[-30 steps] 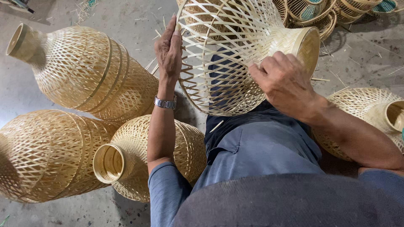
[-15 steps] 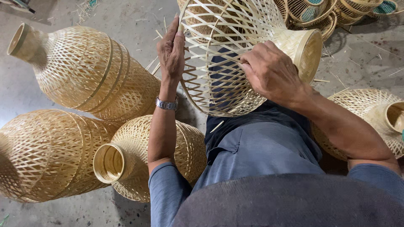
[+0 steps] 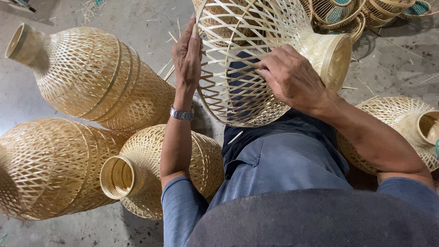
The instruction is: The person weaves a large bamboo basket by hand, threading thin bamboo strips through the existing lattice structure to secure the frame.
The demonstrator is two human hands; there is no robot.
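Left hand (image 3: 187, 52): forearm raised nearly upright from the elbow, fingers straight and together, flat against the left outer side of the unfinished bamboo lampshade (image 3: 256, 68). It steadies the frame by pressing; nothing is clenched in it. A metal wristwatch (image 3: 181, 113) sits on that wrist.

Right hand (image 3: 290, 77): forearm comes in from lower right, wrist bent, knuckles up. The fingers curl onto the woven strips on the shade's near side, pinching into the weave; exactly which strip they hold cannot be told.

Lampshade: pale split-bamboo strips in an open diagonal lattice, bulbous body narrowing to a tightly woven cylindrical neck with a solid rim, which points right. Loose strip ends fan out at the upper left. It rests over the person's lap, above the blue-grey trousers (image 3: 279, 160), held between both hands.

Surroundings: three finished shades of denser weave lie on the concrete floor (image 3: 55, 13) to the left, a large one (image 3: 91, 77) tilted with its neck up-left, another (image 3: 50, 164) below it, a smaller one (image 3: 151, 176) just beside the left arm with its open neck facing the camera. One more shade (image 3: 402, 128) lies at the right.
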